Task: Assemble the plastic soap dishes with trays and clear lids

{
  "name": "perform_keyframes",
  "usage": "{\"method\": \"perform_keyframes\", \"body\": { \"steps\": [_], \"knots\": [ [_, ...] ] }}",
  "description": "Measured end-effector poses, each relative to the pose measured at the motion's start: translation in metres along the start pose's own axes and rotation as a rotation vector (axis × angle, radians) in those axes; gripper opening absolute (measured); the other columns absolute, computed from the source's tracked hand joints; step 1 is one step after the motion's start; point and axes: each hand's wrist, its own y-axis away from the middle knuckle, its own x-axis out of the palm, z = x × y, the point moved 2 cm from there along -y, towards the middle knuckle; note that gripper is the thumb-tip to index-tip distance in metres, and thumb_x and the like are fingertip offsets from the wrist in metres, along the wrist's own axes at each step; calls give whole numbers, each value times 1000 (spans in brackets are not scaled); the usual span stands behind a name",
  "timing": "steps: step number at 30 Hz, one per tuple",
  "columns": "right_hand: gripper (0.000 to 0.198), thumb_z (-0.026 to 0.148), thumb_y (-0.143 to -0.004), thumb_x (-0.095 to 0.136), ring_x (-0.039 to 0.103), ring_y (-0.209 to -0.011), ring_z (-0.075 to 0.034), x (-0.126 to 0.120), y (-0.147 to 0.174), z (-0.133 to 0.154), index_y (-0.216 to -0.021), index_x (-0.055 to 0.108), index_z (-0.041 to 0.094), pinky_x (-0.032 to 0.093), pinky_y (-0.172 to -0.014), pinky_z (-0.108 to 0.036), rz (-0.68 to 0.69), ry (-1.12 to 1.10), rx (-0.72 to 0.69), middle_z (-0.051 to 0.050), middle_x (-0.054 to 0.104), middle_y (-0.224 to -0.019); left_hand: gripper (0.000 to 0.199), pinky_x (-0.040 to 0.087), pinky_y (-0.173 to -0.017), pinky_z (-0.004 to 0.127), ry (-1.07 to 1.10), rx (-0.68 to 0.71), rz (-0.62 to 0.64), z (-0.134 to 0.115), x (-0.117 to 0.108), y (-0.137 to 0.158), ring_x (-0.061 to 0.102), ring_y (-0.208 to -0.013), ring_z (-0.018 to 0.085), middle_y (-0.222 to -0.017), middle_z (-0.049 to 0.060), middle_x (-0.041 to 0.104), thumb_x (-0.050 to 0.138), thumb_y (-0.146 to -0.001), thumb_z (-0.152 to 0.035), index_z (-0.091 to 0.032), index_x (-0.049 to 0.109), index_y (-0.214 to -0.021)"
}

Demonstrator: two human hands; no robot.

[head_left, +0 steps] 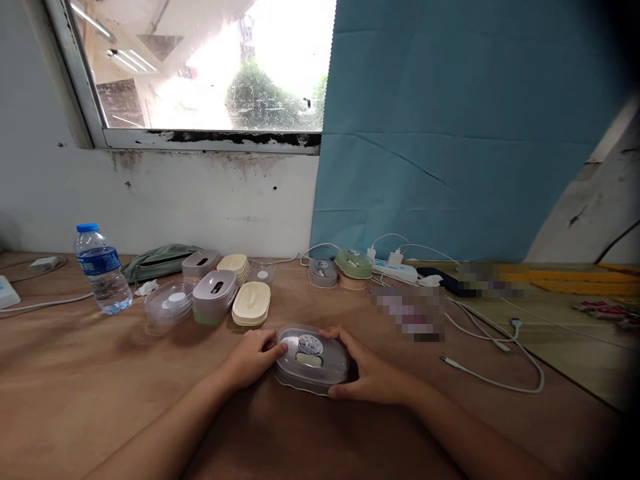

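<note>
The left hand (pixel 253 360) and right hand (pixel 367 373) hold a clear lidded box (pixel 311 359) between them on the table (pixel 100 400), gripping its ends, maybe lightly; it lies sideways.

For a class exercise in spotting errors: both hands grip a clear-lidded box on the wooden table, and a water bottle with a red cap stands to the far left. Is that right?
Not quite. The head view shows the left hand and right hand on either side of the clear-lidded box on the table, and the bottle at far left, but its cap is blue, not red.
</note>
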Motion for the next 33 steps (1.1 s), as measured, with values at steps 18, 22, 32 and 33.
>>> {"method": "perform_keyframes", "body": {
  "steps": [18, 22, 32, 33],
  "knots": [
    [75, 32, -59, 68, 41, -114, -24, 2, 2, 5, -121, 27, 21, 36, -93, -33, 15, 162, -8, -8, 38, -127, 30, 23, -50, 21, 12, -31, 36, -1, -2, 1, 35, -56, 11, -59, -4, 40, 45, -76, -42, -16, 44, -62],
    [77, 37, -59, 69, 42, -113, -25, 2, 2, 3, -122, 28, 23, 37, -92, -36, -5, 168, 17, -9, 39, -126, 29, 23, -51, 21, 29, -23, 41, -1, -2, 1, 35, -57, 11, -59, -4, 40, 45, -76, -41, -15, 45, -64],
    [82, 38, -46, 76, 44, -109, -25, -2, -7, -17, -116, 36, 22, 36, -92, -37, -34, 162, -89, -6, 44, -119, 31, 27, -53, 22, 58, -21, 33, -1, -1, 2, 36, -58, 11, -60, -4, 41, 46, -75, -45, -16, 47, -65],
    [81, 37, -44, 77, 45, -108, -25, -2, -9, -21, -114, 37, 22, 37, -92, -37, -50, 157, -111, -6, 45, -118, 33, 28, -54, 22, 92, -24, 22, 0, 0, 1, 36, -58, 11, -60, -4, 41, 46, -75, -47, -16, 46, -64]
  ]
}}
